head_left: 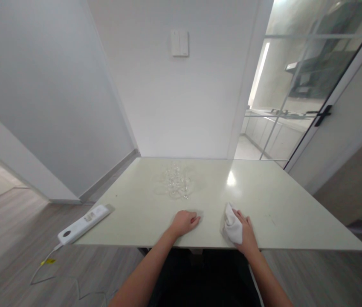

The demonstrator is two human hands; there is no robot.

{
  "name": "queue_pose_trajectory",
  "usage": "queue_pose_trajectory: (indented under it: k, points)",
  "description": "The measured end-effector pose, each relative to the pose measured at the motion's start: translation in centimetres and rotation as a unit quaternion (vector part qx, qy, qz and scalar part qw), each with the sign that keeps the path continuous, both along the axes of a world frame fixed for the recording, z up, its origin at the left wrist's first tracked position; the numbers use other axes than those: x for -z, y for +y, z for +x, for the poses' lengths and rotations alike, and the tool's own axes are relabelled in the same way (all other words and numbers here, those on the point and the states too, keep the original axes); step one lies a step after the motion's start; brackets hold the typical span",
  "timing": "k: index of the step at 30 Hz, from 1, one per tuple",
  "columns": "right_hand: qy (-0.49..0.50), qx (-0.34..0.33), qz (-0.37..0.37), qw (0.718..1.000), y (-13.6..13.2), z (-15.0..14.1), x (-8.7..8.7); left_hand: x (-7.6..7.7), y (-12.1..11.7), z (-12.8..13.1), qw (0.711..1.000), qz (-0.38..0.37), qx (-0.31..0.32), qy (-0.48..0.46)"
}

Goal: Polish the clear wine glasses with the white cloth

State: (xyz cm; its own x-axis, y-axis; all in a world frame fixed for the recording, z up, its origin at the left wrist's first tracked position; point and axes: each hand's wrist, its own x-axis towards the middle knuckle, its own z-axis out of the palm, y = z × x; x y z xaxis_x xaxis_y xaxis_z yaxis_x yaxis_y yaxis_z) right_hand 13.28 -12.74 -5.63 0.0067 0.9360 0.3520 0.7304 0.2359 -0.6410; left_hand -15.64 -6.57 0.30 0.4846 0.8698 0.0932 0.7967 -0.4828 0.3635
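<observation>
My right hand (247, 233) is closed round a bunched white cloth (233, 225) near the front edge of the pale table (264, 204). The cloth lies along the thumb side of the hand, against the tabletop. To the left, my left hand (184, 222) rests on the table with its fingers curled in and nothing seen in them. Beyond it stands a close group of several small clear glasses (175, 181), which look stemmed. Neither hand touches them.
A white power strip (84, 223) lies across the table's left edge, its cable (51, 255) running down to the floor. A white wall (181, 106) with a light switch (180, 43) rises behind the table. At the right is a glazed door with a black handle (323, 114).
</observation>
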Motion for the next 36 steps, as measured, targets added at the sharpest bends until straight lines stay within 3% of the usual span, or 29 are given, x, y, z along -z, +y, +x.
queue_pose_trajectory:
  k: [2, 5, 18, 26, 30, 32, 36]
  points:
    - [-0.067, -0.006, -0.007, 0.998, 0.0, -0.1, -0.4, 0.0, -0.2, -0.1, 1.0, 0.001, 0.013, 0.011]
    - [-0.093, 0.002, -0.013, 0.996, -0.2, -0.1, -0.6, 0.1, -0.2, -0.1, 1.0, 0.012, 0.012, 0.019]
    - [-0.108, 0.006, 0.004, 0.994, 0.0, 0.4, 0.7, 0.1, -0.1, 0.0, 0.999, 0.04, 0.003, -0.014]
    - [-0.108, 0.013, 0.007, 0.994, -0.2, 0.4, 0.4, -0.1, -0.3, 0.1, 0.999, 0.013, -0.015, -0.036]
    - [-0.102, 0.013, 0.005, 0.995, -0.3, 0.2, -0.2, 0.4, 0.2, -0.1, 0.994, -0.011, -0.038, -0.1]
    - [-0.098, 0.012, 0.002, 0.995, -0.5, 0.1, -0.2, 0.8, 0.8, -0.5, 0.976, -0.022, -0.094, -0.193]
    - [-0.005, 0.024, 0.023, 0.999, -0.4, 0.3, 1.0, 1.4, 2.5, -1.0, 0.889, -0.004, -0.243, -0.388]
